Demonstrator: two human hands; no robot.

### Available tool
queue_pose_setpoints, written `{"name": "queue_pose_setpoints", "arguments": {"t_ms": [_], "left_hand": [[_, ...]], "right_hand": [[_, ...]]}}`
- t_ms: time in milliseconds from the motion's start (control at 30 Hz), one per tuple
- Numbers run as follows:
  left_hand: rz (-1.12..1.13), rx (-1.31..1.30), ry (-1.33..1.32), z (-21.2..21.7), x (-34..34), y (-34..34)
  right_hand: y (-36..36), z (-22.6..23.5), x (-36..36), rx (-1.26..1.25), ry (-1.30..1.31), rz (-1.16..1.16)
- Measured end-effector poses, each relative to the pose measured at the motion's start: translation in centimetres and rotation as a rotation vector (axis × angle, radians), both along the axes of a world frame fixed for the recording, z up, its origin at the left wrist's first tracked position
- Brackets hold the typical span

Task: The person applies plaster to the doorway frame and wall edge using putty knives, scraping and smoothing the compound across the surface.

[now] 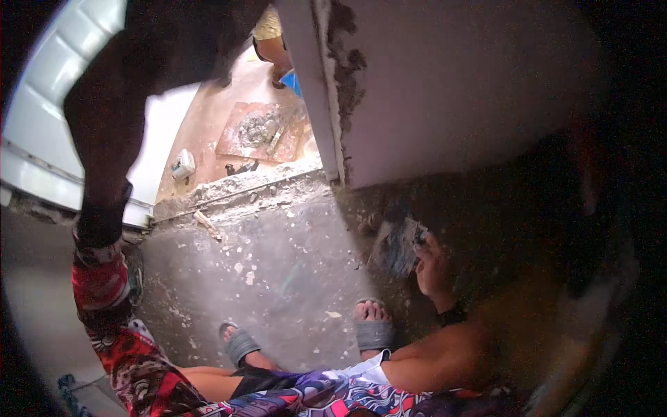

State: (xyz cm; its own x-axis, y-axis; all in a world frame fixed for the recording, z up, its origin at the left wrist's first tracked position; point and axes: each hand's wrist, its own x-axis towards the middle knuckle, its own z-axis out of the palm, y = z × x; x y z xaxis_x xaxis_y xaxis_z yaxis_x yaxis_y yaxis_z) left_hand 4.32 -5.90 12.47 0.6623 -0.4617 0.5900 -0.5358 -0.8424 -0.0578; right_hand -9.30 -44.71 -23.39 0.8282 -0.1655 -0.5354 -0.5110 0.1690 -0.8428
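My left arm, in a red patterned sleeve (135,368), rises along the left side. My left hand (108,139) shows only as a dark silhouette, and its fingers merge with a large dark shape (184,42) at the top. Low on the right, in shadow, my right hand (434,267) has its fingers curled, with a dark band (453,316) at the wrist. Against those fingers is a flat, grey-white smeared thing (397,247) whose kind is too dim to tell. My sandalled feet (373,333) stand on the grey, spattered floor (278,278).
Beyond a rough, rubble-strewn threshold (264,187) lies a reddish board (233,139) bearing a grey mortar pile (260,130). A white container (183,165) and a dark tool (242,168) are close by. Another person's bare leg (272,52) shows behind the chipped wall edge (340,97). White panelling (48,167) stands left.
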Motion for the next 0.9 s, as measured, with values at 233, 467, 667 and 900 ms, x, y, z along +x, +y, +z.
{"name": "queue_pose_setpoints", "arguments": {"t_ms": [233, 467, 667, 900], "left_hand": [[-0.133, -0.305, 0.715, -11.0, -6.4, 9.6], [-0.037, 0.318, 0.859, -18.7, -10.8, 19.2], [0.038, -0.13, 0.671, -17.4, -10.0, 23.0], [-0.087, -0.054, 0.87, -11.7, -13.8, 27.0]], "right_hand": [[4.1, 8.4, 4.6, 0.439, 0.023, 0.385], [11.1, 15.9, 7.6, 0.309, 0.201, 0.778], [16.7, 23.6, 6.2, 0.172, 0.25, 0.641], [19.0, 27.3, 0.5, 0.214, 0.216, 0.367]]}}
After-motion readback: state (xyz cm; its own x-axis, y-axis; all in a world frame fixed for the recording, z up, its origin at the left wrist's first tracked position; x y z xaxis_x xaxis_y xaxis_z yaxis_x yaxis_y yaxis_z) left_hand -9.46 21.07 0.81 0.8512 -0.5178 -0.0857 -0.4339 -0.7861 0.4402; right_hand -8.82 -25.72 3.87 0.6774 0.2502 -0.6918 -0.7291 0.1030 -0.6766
